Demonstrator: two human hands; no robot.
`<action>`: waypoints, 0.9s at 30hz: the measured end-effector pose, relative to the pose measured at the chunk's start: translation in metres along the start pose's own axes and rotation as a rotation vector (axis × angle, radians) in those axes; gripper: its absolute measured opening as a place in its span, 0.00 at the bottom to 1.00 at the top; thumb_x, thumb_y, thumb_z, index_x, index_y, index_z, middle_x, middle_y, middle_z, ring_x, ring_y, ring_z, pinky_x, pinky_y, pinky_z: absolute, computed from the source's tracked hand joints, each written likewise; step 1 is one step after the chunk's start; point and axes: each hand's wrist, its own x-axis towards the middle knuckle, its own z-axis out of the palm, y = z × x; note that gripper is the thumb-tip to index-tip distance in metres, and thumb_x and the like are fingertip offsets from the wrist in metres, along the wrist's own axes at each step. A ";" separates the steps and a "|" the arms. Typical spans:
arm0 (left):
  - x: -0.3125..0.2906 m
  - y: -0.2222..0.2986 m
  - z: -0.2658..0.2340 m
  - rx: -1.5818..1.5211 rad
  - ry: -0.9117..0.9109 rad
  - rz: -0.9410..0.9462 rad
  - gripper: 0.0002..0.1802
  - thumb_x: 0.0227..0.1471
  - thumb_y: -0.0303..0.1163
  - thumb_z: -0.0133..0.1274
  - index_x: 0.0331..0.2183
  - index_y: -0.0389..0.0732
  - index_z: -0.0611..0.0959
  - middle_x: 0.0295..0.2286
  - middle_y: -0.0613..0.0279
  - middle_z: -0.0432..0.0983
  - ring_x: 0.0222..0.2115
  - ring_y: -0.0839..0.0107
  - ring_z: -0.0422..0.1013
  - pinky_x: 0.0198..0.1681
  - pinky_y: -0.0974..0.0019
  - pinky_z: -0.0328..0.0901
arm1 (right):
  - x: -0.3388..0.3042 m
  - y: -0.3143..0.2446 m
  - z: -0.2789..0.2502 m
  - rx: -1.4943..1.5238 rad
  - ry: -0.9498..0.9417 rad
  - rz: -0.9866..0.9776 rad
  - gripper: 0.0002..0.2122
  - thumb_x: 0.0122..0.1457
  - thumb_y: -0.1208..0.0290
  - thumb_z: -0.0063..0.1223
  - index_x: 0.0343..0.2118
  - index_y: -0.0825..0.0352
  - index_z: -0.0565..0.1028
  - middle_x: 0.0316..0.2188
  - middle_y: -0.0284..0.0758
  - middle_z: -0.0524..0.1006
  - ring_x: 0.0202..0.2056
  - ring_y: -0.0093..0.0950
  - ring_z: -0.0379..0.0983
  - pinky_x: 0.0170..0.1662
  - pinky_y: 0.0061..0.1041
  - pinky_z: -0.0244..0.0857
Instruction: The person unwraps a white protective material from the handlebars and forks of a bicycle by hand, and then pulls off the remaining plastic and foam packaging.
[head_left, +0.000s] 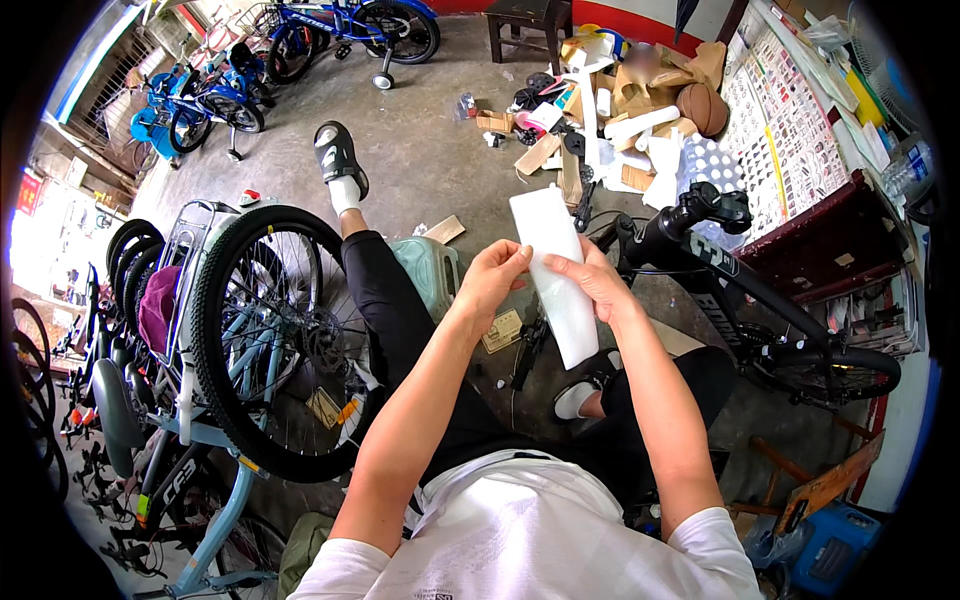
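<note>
A long white piece of packing foam, folded or rolled flat, is held upright before me above my legs. My right hand grips it along its right side, thumb laid across the front. At its left edge, my left hand is closed, with thumb and fingertips pinched against the foam. Whether anything is wrapped inside I cannot tell. Beyond the right hand stands a black bicycle frame, its handlebar end close to the foam. Below the foam, a dark bar-like part lies on the floor.
A bicycle wheel rises close by my left leg, beside a light-blue frame. A pale green plastic jug stands past my knee. Cardboard, foam scraps and a basketball pile up at the far right. Blue children's bicycles stand at the back.
</note>
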 end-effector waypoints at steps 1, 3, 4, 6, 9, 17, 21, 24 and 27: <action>-0.002 -0.004 0.002 -0.013 -0.032 0.033 0.14 0.68 0.40 0.50 0.47 0.41 0.79 0.43 0.67 0.77 0.45 0.74 0.71 0.51 0.64 0.65 | 0.002 0.002 -0.004 -0.001 0.003 0.004 0.38 0.52 0.54 0.72 0.61 0.68 0.65 0.48 0.39 0.77 0.46 0.28 0.77 0.46 0.31 0.74; -0.010 -0.012 0.006 -0.028 -0.066 0.064 0.13 0.68 0.39 0.50 0.47 0.42 0.79 0.44 0.68 0.77 0.46 0.75 0.71 0.52 0.64 0.64 | 0.006 0.008 -0.012 0.203 0.000 0.013 0.38 0.52 0.52 0.72 0.60 0.66 0.66 0.46 0.40 0.77 0.42 0.30 0.79 0.42 0.33 0.76; -0.019 -0.012 0.009 -0.035 -0.087 0.115 0.13 0.68 0.39 0.49 0.47 0.42 0.79 0.43 0.69 0.77 0.47 0.75 0.70 0.53 0.64 0.64 | 0.005 0.007 -0.013 0.227 -0.005 -0.007 0.36 0.53 0.52 0.71 0.58 0.67 0.67 0.45 0.39 0.77 0.42 0.29 0.79 0.42 0.32 0.76; -0.034 -0.008 0.016 -0.061 -0.093 0.178 0.11 0.68 0.38 0.50 0.44 0.41 0.78 0.40 0.69 0.75 0.46 0.76 0.71 0.52 0.66 0.64 | 0.004 0.003 -0.016 0.246 -0.040 0.008 0.35 0.54 0.51 0.71 0.57 0.68 0.68 0.45 0.38 0.77 0.42 0.28 0.78 0.42 0.31 0.76; -0.042 -0.022 0.018 -0.075 -0.070 0.170 0.11 0.66 0.37 0.53 0.43 0.40 0.78 0.39 0.68 0.75 0.42 0.78 0.72 0.49 0.69 0.65 | 0.003 0.004 -0.017 0.245 -0.059 0.004 0.34 0.54 0.50 0.70 0.55 0.69 0.68 0.43 0.36 0.77 0.42 0.26 0.77 0.43 0.28 0.74; -0.045 -0.030 0.030 0.019 0.072 -0.064 0.11 0.61 0.36 0.59 0.34 0.39 0.79 0.27 0.70 0.74 0.27 0.83 0.68 0.33 0.76 0.65 | 0.004 0.000 -0.008 0.205 -0.008 -0.032 0.35 0.54 0.52 0.71 0.56 0.69 0.68 0.42 0.35 0.77 0.41 0.25 0.76 0.43 0.28 0.74; -0.053 -0.030 0.027 -0.042 0.108 -0.029 0.08 0.61 0.32 0.58 0.32 0.39 0.79 0.26 0.70 0.74 0.27 0.82 0.68 0.34 0.75 0.65 | 0.001 -0.002 -0.006 0.163 0.013 -0.031 0.35 0.54 0.51 0.70 0.57 0.70 0.67 0.42 0.35 0.77 0.40 0.25 0.77 0.43 0.28 0.75; -0.063 -0.030 0.022 -0.006 0.110 -0.001 0.07 0.60 0.31 0.57 0.31 0.39 0.78 0.26 0.69 0.74 0.27 0.81 0.68 0.35 0.74 0.65 | 0.001 -0.004 -0.004 0.152 -0.022 -0.031 0.36 0.53 0.48 0.70 0.56 0.70 0.68 0.41 0.35 0.77 0.40 0.25 0.77 0.41 0.26 0.75; -0.071 -0.033 0.009 -0.132 0.050 0.009 0.06 0.59 0.29 0.56 0.31 0.39 0.78 0.26 0.69 0.74 0.27 0.81 0.68 0.35 0.74 0.65 | 0.007 0.002 -0.013 0.290 -0.104 0.051 0.35 0.52 0.47 0.69 0.54 0.69 0.69 0.40 0.36 0.77 0.38 0.26 0.78 0.37 0.26 0.76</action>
